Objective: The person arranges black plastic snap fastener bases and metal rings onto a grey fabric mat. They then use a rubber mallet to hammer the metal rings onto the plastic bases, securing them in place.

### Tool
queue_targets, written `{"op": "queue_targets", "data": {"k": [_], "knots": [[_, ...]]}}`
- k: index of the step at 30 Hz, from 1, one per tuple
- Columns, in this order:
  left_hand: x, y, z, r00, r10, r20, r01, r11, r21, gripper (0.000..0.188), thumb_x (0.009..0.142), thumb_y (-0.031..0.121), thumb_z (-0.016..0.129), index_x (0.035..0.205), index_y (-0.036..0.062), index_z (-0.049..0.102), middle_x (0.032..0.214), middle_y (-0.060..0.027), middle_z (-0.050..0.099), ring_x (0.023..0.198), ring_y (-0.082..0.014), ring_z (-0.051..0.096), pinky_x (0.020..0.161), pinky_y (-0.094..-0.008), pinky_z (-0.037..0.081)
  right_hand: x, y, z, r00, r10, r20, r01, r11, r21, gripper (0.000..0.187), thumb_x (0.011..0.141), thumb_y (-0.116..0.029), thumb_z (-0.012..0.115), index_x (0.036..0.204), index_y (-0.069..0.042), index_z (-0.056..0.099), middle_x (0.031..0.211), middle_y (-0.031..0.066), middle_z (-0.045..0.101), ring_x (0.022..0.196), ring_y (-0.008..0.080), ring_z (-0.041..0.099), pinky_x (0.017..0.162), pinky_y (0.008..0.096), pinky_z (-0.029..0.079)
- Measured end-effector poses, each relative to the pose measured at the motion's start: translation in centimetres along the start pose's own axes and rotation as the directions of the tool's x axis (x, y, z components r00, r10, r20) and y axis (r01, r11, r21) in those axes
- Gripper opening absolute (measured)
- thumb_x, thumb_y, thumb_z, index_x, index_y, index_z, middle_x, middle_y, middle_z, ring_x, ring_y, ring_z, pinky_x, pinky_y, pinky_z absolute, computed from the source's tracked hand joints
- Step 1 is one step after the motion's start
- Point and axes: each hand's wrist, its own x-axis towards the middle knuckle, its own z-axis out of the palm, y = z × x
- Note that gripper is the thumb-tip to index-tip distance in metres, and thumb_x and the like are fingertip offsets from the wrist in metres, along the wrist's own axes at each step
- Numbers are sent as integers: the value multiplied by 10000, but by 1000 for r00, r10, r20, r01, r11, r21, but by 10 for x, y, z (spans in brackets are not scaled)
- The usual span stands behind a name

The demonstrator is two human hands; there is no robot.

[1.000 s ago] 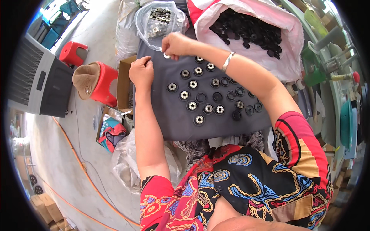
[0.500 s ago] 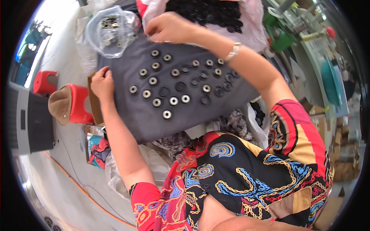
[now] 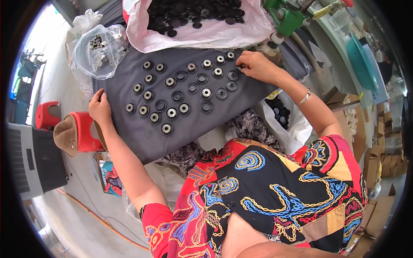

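My right hand [image 3: 258,67] is closed at the table's right side, pinching a small metal bearing [image 3: 240,67] that its fingers partly cover. Just below the fingertips lies an empty black round cap [image 3: 232,75]. Several more black caps are spread over the dark grey cloth [image 3: 142,142]. Some of them, such as a filled cap [image 3: 206,93], carry a shiny bearing in the middle; others, like the open cap [image 3: 206,106], hold none. My left hand [image 3: 100,107] is at the cloth's left edge with its fingers curled together; what they grip, if anything, is hidden.
A white sack [image 3: 189,42] full of black caps lies at the far side. Left of it stands a clear plastic tub [image 3: 79,60] of metal bearings. Green machinery [image 3: 287,19] is at the far right, a red stool [image 3: 89,137] at the left.
My right hand has swung from the far side, near the tub, to the caps on the right. My left hand stays at the left edge. The whole view has shifted.
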Motion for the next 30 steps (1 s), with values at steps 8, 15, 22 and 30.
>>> {"op": "queue_targets", "data": {"k": [8,15,22,30], "knots": [[-3,3,-5,1000,3,-28,-4,999,-38,236,809,135,629,1015,57,715,929,-93,714,830,-166,671,770,-280,503,5,-2,2,999,-7,41,11,995,-102,196,743,-24,651,935,-8,618,893,136,584,800,310,606,691,386,489],[-6,23,-2,993,38,-111,-28,995,90,198,768,191,616,907,125,741,867,-84,705,819,-241,669,756,-347,513,55,-67,-30,995,-102,-4,95,943,-319,125,785,-94,618,895,-38,612,858,155,583,825,354,609,727,420,494],[-8,39,-21,990,8,-140,4,997,83,168,760,170,639,881,108,739,829,-92,695,806,-271,654,762,-373,512,246,-214,43,685,-712,-154,722,692,10,125,812,-75,580,919,-20,612,874,144,617,842,319,624,716,418,481],[-6,52,-23,985,63,-162,-43,992,119,140,759,133,636,854,100,733,831,-75,693,848,-260,629,788,-365,502,344,-227,122,896,-389,213,442,737,-511,159,766,-47,592,893,-44,688,912,190,679,888,331,674,750,410,538]]}}
